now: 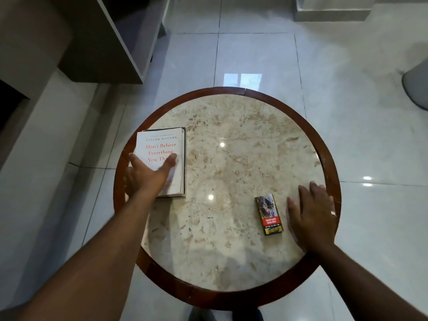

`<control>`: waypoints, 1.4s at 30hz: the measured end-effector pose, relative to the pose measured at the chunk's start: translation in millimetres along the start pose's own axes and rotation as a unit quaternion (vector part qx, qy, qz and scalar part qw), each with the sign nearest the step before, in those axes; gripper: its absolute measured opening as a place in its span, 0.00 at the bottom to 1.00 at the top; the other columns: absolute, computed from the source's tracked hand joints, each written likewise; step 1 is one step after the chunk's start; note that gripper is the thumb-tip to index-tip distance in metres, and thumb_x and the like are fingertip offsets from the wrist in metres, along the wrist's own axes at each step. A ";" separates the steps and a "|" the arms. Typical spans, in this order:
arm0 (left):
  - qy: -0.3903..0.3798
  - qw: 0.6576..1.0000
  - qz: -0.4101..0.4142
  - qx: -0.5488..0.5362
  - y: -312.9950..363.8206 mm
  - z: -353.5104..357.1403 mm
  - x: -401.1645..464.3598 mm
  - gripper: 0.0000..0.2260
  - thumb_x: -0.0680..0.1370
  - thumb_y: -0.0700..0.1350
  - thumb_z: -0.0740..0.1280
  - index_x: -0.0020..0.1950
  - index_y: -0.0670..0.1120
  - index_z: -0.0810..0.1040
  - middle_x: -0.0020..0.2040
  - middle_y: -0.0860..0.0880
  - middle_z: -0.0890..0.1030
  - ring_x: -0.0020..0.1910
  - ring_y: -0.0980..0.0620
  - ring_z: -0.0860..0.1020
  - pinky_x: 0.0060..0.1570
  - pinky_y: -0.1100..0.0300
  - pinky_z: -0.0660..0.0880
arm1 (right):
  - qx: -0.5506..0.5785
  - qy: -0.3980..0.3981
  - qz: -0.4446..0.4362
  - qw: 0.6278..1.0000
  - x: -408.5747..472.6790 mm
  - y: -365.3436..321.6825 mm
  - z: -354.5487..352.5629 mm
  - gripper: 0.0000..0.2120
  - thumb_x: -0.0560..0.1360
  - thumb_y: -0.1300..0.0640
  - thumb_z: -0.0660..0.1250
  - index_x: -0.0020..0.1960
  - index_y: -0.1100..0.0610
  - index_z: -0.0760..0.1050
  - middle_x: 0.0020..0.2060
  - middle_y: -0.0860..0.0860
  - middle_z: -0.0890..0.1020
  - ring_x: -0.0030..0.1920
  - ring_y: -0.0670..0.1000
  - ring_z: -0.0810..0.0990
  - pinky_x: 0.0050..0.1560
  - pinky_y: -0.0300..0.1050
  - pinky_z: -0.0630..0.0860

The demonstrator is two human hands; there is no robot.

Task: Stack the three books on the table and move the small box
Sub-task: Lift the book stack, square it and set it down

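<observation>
A stack of books point(162, 144) lies at the left side of the round table point(227, 295). Its top book has a white cover with red lettering, and a dark cover edge shows below at the right. My left hand point(148, 172) rests flat on the top cover, fingers spread, holding nothing. A small box point(269, 214) with a picture and a red band lies flat near the right front. My right hand point(310, 212) lies palm down on the marble just right of the box, a small gap between them, a ring on one finger.
The table has a beige marble top and a dark wooden rim. Glossy white floor tiles point(254, 54) surround it. A grey cabinet point(99, 42) stands at the back left, and a grey rounded object point(416, 86) sits at the right edge.
</observation>
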State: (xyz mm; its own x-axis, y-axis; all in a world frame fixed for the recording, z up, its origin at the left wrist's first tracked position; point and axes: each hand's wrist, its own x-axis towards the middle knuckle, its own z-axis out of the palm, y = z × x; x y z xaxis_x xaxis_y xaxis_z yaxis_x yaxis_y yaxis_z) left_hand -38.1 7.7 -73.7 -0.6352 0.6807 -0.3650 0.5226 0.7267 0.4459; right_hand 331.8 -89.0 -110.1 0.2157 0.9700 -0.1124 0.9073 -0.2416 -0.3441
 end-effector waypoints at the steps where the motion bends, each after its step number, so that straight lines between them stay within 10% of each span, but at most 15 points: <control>1: 0.006 1.000 -0.011 -0.022 1.9 -3.0 6.9 0.50 0.63 0.75 0.66 0.77 0.48 0.57 0.73 0.40 0.67 0.70 0.36 0.67 0.67 0.36 0.66 | 0.050 0.019 0.011 0.999 11.1 -15.8 -5.0 0.31 0.79 0.39 0.49 0.69 0.59 0.72 0.69 0.61 0.75 0.72 0.62 0.69 0.75 0.62 0.61; 5: 0.034 0.996 -0.050 -0.068 12.8 -5.2 22.6 0.30 0.71 0.71 0.62 0.59 0.47 0.74 0.56 0.45 0.81 0.47 0.44 0.80 0.44 0.53 0.76 | 0.202 -0.016 -0.004 0.979 61.0 -136.0 3.6 0.27 0.80 0.38 0.55 0.66 0.57 0.75 0.61 0.57 0.82 0.60 0.57 0.79 0.62 0.55 0.74; 10: 0.026 0.988 -0.124 -0.086 21.2 0.6 34.9 0.36 0.70 0.75 0.54 0.61 0.47 0.73 0.56 0.45 0.81 0.50 0.44 0.81 0.55 0.47 0.78 | 0.258 -0.140 0.053 0.955 74.6 -270.0 55.5 0.28 0.79 0.37 0.57 0.59 0.61 0.76 0.58 0.60 0.81 0.57 0.61 0.79 0.58 0.57 0.77; 19: -0.056 0.979 -0.145 -0.130 28.8 2.1 26.6 0.39 0.67 0.78 0.53 0.54 0.47 0.76 0.52 0.46 0.82 0.48 0.44 0.81 0.54 0.50 0.79 | 0.309 -0.133 0.191 0.922 79.7 -292.5 55.6 0.35 0.74 0.28 0.55 0.63 0.56 0.74 0.61 0.57 0.76 0.63 0.61 0.74 0.63 0.61 0.73; 24: 0.026 0.942 0.078 -0.326 61.5 -6.2 -11.2 0.27 0.71 0.72 0.60 0.58 0.54 0.76 0.51 0.54 0.84 0.45 0.54 0.84 0.47 0.52 0.83 | 0.502 0.046 0.039 0.863 73.8 -277.5 32.2 0.21 0.77 0.33 0.54 0.55 0.51 0.66 0.58 0.53 0.69 0.55 0.46 0.76 0.48 0.38 0.80; 29: 0.031 0.866 0.189 -0.463 76.6 2.9 -40.8 0.30 0.64 0.75 0.59 0.58 0.59 0.69 0.53 0.58 0.81 0.48 0.61 0.82 0.43 0.67 0.80 | 0.603 0.151 -0.167 0.765 83.1 -244.8 25.8 0.24 0.77 0.33 0.58 0.60 0.51 0.59 0.52 0.36 0.80 0.52 0.40 0.81 0.47 0.39 0.80; 34: -0.002 0.862 0.154 -0.482 63.8 32.5 -46.0 0.29 0.65 0.75 0.59 0.59 0.61 0.68 0.56 0.55 0.79 0.51 0.61 0.81 0.46 0.67 0.79 | 0.570 0.133 -0.118 0.802 78.0 -226.0 52.8 0.39 0.77 0.33 0.58 0.69 0.65 0.58 0.52 0.33 0.80 0.50 0.37 0.81 0.47 0.38 0.80; 37: 0.030 0.873 0.169 -0.457 61.5 36.7 -36.3 0.20 0.78 0.62 0.59 0.66 0.54 0.67 0.54 0.57 0.76 0.44 0.76 0.76 0.39 0.80 0.71 | 0.555 0.136 -0.125 0.811 84.7 -221.6 59.6 0.29 0.78 0.32 0.56 0.61 0.57 0.66 0.48 0.37 0.81 0.47 0.38 0.81 0.44 0.36 0.78; 42: -0.003 0.874 0.174 -0.453 65.5 37.5 -34.3 0.09 0.75 0.60 0.63 0.52 0.61 0.67 0.49 0.60 0.78 0.44 0.68 0.80 0.37 0.72 0.76 | 0.540 0.101 -0.083 0.832 84.1 -219.5 61.4 0.23 0.72 0.25 0.55 0.51 0.44 0.66 0.46 0.54 0.81 0.47 0.54 0.83 0.43 0.60 0.82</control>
State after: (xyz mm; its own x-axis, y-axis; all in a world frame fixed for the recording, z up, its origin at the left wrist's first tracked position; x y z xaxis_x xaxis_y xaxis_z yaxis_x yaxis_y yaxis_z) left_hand 39.3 35.4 -62.7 -0.5229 0.8485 -0.0818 0.0161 0.1057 0.9943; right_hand 128.6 43.9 -101.3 0.2747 0.9511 0.1414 0.1015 0.1175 -0.9879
